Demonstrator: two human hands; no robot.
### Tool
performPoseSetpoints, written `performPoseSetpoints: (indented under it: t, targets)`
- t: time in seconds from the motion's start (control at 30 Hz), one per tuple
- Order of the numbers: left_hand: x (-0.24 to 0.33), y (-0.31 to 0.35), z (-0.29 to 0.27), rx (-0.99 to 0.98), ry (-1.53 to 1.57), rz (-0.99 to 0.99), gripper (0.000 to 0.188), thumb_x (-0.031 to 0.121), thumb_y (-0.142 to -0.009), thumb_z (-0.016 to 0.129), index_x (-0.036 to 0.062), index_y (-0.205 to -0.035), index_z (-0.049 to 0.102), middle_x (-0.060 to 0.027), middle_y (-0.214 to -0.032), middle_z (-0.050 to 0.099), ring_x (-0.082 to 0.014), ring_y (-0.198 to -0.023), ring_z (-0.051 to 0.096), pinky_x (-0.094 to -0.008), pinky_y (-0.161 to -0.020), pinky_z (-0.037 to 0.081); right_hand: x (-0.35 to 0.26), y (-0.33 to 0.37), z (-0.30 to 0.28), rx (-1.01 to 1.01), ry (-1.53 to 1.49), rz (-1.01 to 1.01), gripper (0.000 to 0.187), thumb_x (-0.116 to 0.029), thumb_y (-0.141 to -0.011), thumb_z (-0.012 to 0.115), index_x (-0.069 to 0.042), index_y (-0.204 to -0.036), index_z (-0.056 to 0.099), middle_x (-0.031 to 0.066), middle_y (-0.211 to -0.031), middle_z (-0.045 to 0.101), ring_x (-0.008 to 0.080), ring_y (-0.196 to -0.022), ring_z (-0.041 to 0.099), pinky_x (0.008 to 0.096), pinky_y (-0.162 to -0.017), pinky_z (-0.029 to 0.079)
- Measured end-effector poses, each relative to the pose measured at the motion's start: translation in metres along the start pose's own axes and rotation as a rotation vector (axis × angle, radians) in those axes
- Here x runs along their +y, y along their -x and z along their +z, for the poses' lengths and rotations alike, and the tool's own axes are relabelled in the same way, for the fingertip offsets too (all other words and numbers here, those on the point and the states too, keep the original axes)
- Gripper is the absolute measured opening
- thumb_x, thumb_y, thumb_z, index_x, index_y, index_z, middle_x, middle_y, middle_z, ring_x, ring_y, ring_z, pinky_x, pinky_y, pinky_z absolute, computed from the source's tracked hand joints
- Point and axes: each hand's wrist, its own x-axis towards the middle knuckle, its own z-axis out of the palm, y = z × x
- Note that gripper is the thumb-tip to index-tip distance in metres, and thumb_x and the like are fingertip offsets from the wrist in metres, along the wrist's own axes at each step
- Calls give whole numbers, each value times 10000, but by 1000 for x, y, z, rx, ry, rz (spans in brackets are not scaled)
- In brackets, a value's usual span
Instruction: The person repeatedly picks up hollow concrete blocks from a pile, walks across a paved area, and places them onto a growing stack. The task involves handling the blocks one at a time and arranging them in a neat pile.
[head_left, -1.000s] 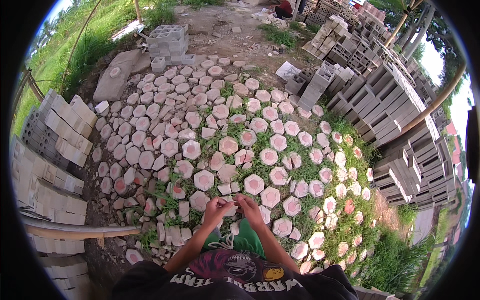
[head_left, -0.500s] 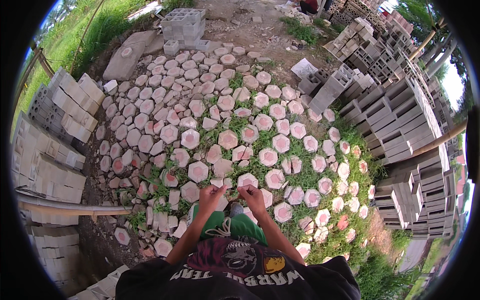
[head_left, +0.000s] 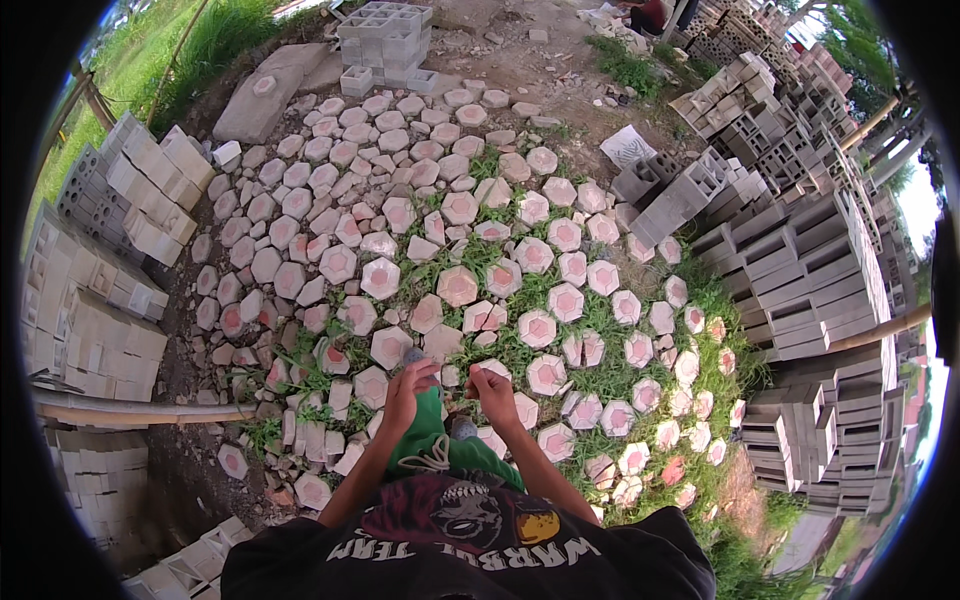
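Both of my hands are held out in front of my green shorts (head_left: pixel 428 428), above the hexagonal paving stones (head_left: pixel 391 345). My left hand (head_left: pixel 411 386) has its fingers stretched forward and holds nothing I can see. To its right, with a gap between them, my right hand (head_left: pixel 491 388) is closed with thumb and fingers pressed together. Whatever it may pinch is too small or hidden to make out. Under my hands lie pale stones with pinkish centres. Tips of my grey footwear (head_left: pixel 412 354) show beyond my left hand and below, between the hands.
Concrete blocks are stacked along the left (head_left: pixel 95 300) and right (head_left: pixel 790 280). A smaller block stack (head_left: pixel 385 45) stands at the far end beside a slab (head_left: pixel 265 100). Bamboo poles (head_left: pixel 140 411) cross both sides. Grass grows between the stones. A person (head_left: pixel 648 15) is far off.
My hands have moved slightly apart, and the left fingers have opened from a pinch. One foot has come forward past my left hand. The view has shifted a little.
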Motion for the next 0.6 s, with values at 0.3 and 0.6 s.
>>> performPoseSetpoints:
  t: [0.3, 0.6]
  targets:
    - [72, -121, -18, -211, -6, 43, 606, 419, -999, 217, -25, -1268, 530, -187, -1199, 615, -276, -1073, 591, -401, -982, 404, -64, -101, 37, -36, -30, -99, 202, -202, -941, 596, -2, -933, 620, 24, -745, 603, 81, -691, 559, 249, -661, 483]
    - [120, -192, -77, -6, -134, 137, 597, 423, -1026, 307, -58, -1095, 655, -163, -989, 694, -220, -917, 667, -308, -854, 493, -115, -189, 91, 30, -9, -126, 206, -161, -838, 732, -55, -803, 559, 2, -738, 612, 63, -661, 558, 212, -606, 463]
